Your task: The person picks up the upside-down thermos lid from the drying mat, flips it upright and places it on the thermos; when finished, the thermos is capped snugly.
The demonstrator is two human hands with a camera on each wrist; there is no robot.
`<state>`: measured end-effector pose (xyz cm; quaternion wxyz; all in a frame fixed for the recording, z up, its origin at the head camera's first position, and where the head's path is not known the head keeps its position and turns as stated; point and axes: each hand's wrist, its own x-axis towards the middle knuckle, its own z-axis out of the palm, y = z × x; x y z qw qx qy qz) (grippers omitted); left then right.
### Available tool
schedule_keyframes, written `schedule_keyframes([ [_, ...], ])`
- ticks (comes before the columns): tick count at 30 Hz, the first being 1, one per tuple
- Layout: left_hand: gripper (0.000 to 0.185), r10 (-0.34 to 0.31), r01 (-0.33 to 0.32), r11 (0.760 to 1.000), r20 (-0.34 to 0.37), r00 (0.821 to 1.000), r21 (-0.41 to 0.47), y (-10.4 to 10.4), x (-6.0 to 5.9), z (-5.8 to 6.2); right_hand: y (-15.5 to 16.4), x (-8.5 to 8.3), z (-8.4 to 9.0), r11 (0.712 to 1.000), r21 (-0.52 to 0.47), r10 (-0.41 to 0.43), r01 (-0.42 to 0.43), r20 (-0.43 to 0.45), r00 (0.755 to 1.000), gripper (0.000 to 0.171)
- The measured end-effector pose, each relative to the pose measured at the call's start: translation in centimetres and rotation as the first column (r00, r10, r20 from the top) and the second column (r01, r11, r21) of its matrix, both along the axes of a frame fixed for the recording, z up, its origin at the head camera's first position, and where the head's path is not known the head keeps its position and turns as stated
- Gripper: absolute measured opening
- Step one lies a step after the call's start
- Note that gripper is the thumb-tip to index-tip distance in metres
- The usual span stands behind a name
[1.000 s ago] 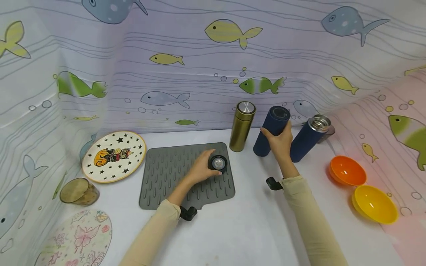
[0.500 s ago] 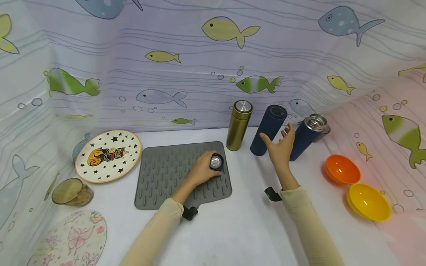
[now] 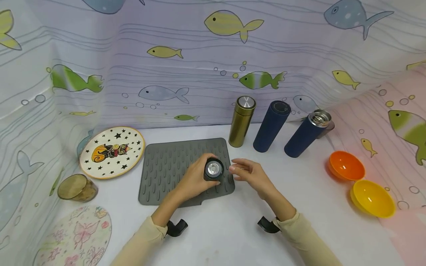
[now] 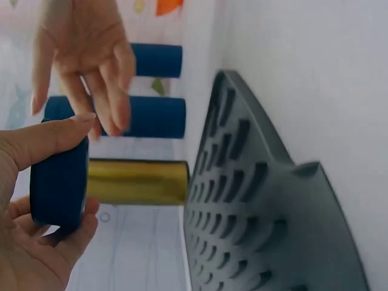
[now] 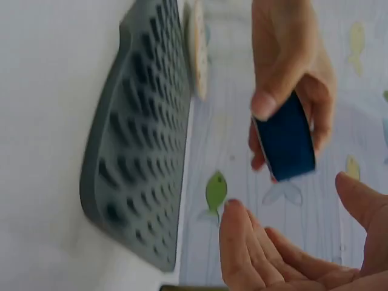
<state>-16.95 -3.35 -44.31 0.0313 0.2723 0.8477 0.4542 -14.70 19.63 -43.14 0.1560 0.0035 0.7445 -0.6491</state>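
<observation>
Lid: a short round cap, dark navy matte wall, with a shiny silver metal disc inside facing up; in the wrist views it showed as a squat blue cylinder; no writing could be read on it.
Lid's place: lifted clear of the grey mat, above its right part, near the front edge.
Left hand: the left hand pinched the lid between thumb and curled fingers.
Right hand: the right hand hovered just beside the lid, fingers loosely spread and relaxed, holding nothing, not touching it.
Mat: soft-looking grey rubber, rounded corners, rows of raised oval ribs, a small tab at the front edge.
Flasks: a gold metallic flask with a silver top, a capped navy flask, and an open navy flask with a bare steel mouth, standing behind the mat.
Bowls: smooth orange bowl and yellow bowl, well apart to the right.
Plate: round, white, black stars, a cartoon figure at its centre.
</observation>
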Motion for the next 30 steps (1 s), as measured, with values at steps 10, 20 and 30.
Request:
schedule_keyframes([
  [10,0.071,-0.069,0.069,0.997,-0.010,0.998,-0.022,0.2,2.0,0.2,-1.7,1.3,-1.7,0.945,-0.293,0.185,-0.143,0.118,0.976,0.047],
  [20,0.086,-0.106,0.094,0.991,0.139,0.985,0.093,-1.1,2.1,0.2,-2.1,2.6,-1.5,0.986,-0.164,0.014,-0.008,0.035,0.999,0.050],
  [30,0.075,-0.179,0.120,0.970,0.282,0.943,0.212,-3.1,1.7,0.6,-2.7,3.9,-1.1,0.953,0.248,0.105,0.176,-0.811,0.576,0.047],
])
